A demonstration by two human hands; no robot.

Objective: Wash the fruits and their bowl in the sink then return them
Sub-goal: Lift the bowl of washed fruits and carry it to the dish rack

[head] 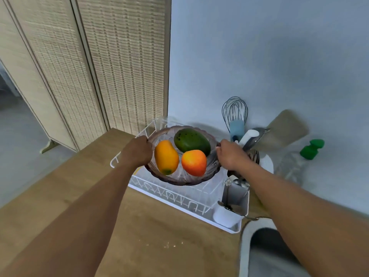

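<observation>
A clear glass bowl (180, 181) with a scalloped rim sits over the white dish rack (179, 200). Inside it lie three fruits: a yellow-orange mango (166, 156), a green mango (191, 141) and a red-orange fruit (194, 162). My left hand (137, 151) grips the bowl's left rim. My right hand (232, 153) grips its right rim. Whether the bowl rests on the rack or is lifted just above it, I cannot tell. The sink (265, 254) shows at the bottom right, partly hidden by my right arm.
A cutlery caddy (233, 206) with spoons hangs on the rack's right end. Behind it stand a whisk (234, 110), utensils, a cutting board (283, 128) and a green-capped bottle (311, 148) against the wall. A wooden counter (159, 236) lies below; a woven screen (89, 66) stands left.
</observation>
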